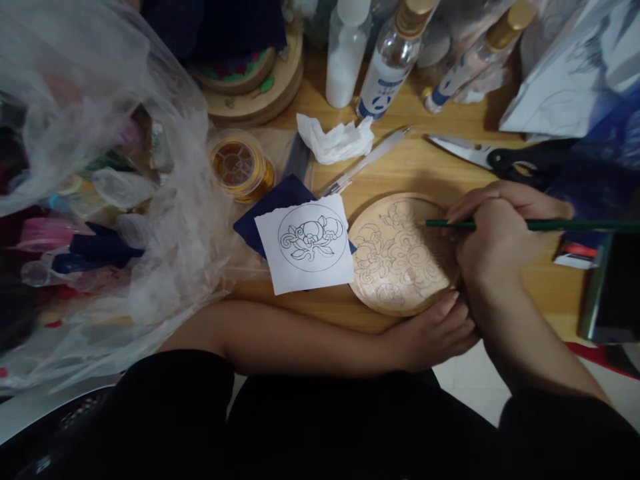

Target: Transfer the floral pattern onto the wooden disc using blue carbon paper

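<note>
A wooden tabletop (425, 167) is crowded along its far side by bottles (390, 70), and its left side is covered by a clear plastic bag (183, 193) in which small coloured items are seen. In the middle, toward the near edge, a round wooden disc (393, 260) is laid, its face covered with outlined flowers and scrolls. A slim green tool (590, 226) is pinched between the thumb and fingers of the right hand (503, 233), and its tip is held over the far part of the disc; whether the wood is touched cannot be told. The near right rim is touched by the bent, close-set fingers of the left hand (440, 330); whether the rim is pinched cannot be told, as part of that hand is hidden by the right wrist. Just left of the disc, a white paper (315, 247) printed with a circled floral design is placed over a dark blue sheet (255, 220). Farther off, a spool (239, 167), a crumpled tissue (340, 141), a pen (367, 162) and scissors (470, 151) are spread from left to right
</note>
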Tool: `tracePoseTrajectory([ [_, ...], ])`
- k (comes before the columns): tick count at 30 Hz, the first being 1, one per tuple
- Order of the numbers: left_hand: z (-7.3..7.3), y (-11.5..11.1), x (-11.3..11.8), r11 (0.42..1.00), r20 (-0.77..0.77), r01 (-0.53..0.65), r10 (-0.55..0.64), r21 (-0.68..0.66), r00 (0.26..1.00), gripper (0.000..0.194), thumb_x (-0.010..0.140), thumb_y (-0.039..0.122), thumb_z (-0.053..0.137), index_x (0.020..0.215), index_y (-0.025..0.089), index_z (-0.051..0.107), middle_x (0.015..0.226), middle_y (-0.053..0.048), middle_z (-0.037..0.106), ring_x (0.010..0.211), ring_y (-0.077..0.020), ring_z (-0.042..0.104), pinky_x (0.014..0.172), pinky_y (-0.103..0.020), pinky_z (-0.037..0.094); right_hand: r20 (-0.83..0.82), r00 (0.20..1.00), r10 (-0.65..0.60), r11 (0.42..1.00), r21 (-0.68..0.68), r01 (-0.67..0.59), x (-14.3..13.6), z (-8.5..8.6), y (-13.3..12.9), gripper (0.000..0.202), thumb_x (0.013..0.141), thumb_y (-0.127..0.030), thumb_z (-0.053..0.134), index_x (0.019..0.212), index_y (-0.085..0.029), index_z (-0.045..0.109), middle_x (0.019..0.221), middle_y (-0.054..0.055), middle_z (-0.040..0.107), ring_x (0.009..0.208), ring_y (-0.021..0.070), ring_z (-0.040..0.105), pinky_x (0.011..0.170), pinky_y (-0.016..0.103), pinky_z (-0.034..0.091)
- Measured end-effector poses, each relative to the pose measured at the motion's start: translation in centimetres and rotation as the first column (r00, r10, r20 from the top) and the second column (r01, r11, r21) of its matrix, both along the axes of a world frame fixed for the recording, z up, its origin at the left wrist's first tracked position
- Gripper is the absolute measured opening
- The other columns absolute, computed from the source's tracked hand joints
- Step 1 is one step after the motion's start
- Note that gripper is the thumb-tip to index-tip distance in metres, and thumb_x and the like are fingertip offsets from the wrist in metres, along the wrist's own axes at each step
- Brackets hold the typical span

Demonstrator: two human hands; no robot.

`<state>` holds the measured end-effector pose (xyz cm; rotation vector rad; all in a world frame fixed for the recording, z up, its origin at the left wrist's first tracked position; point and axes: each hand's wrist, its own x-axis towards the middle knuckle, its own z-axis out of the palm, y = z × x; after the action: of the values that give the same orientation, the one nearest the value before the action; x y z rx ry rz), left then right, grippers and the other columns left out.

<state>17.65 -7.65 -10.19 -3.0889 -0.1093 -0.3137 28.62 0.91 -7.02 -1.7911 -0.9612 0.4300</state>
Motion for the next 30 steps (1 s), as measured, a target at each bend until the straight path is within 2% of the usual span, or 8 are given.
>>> tracePoseTrajectory([
  [4, -0.2, -0.1, 0.0, 1.0, 0.033, -0.025, 0.026, -0.015, 0.999, 0.043, 0.096, 0.016, 0.026, 0.133, 0.014, 0.049, 0.133, -0.011, 0.055, 0.123, -0.0227, 0.052, 0.109, -0.04, 0.04, -0.005, 1.0, -0.016, 1.0, -0.015, 0.016, -0.3, 0.4, 0.0, 0.025, 0.058, -0.011, 0.037, 0.039, -0.02, 0.052, 0.038, -0.003, 0.046, 0.036, 0.0056, 0.04, 0.036, 0.017, 0.028],
  [8, -0.2, -0.1, 0.0, 1.0, 0.024, -0.013, 0.013, -0.006, 1.0, 0.044, 0.096, 0.017, 0.027, 0.135, 0.013, 0.047, 0.133, -0.011, 0.055, 0.124, -0.0229, 0.051, 0.109, -0.04, 0.039, -0.022, 1.0, -0.008, 0.999, 0.032, 0.009, -0.1, -0.1, 0.1, 0.024, 0.056, -0.011, 0.039, 0.039, -0.018, 0.054, 0.038, -0.003, 0.046, 0.038, 0.0079, 0.044, 0.035, 0.018, 0.031],
  [17, -0.3, -0.2, 0.0, 1.0, 0.026, -0.019, 0.019, -0.003, 0.999, 0.045, 0.096, 0.017, 0.025, 0.136, 0.016, 0.045, 0.133, -0.009, 0.055, 0.123, -0.0223, 0.051, 0.109, -0.042, 0.036, -0.01, 1.0, -0.004, 0.999, 0.032, 0.004, 0.5, -1.3, 0.0, 0.022, 0.056, -0.012, 0.039, 0.042, -0.018, 0.055, 0.039, -0.004, 0.049, 0.034, 0.0082, 0.043, 0.032, 0.02, 0.03],
  [22, -0.5, -0.5, 0.1, 0.998, 0.084, -0.059, 0.06, -0.014, 0.995, 0.043, 0.096, 0.018, 0.029, 0.132, 0.014, 0.049, 0.131, -0.01, 0.056, 0.121, -0.0236, 0.053, 0.109, -0.043, 0.037, -0.076, 0.996, 0.035, 0.999, 0.041, -0.032, 0.1, -0.6, 0.0, 0.023, 0.055, -0.012, 0.039, 0.04, -0.019, 0.055, 0.038, -0.003, 0.047, 0.036, 0.0093, 0.046, 0.034, 0.021, 0.031],
  [27, -0.5, -0.5, 0.1, 1.0, 0.022, -0.013, 0.014, -0.017, 1.0, 0.044, 0.096, 0.019, 0.028, 0.136, 0.013, 0.045, 0.135, -0.013, 0.053, 0.123, -0.0238, 0.051, 0.109, -0.043, 0.038, -0.065, 0.998, 0.01, 1.0, 0.024, -0.008, -0.2, 0.1, 0.2, 0.021, 0.055, -0.013, 0.039, 0.039, -0.018, 0.053, 0.038, -0.002, 0.046, 0.037, 0.0086, 0.044, 0.035, 0.021, 0.029],
  [30, -0.5, -0.5, 0.1, 1.0, 0.034, -0.029, 0.029, 0.001, 0.999, 0.044, 0.097, 0.02, 0.028, 0.137, 0.014, 0.044, 0.136, -0.013, 0.052, 0.124, -0.0242, 0.05, 0.11, -0.043, 0.037, -0.059, 0.998, 0.005, 1.0, 0.006, -0.004, -0.2, 0.0, 0.1, 0.022, 0.055, -0.014, 0.039, 0.04, -0.019, 0.053, 0.038, -0.002, 0.047, 0.036, 0.0089, 0.043, 0.035, 0.022, 0.029],
])
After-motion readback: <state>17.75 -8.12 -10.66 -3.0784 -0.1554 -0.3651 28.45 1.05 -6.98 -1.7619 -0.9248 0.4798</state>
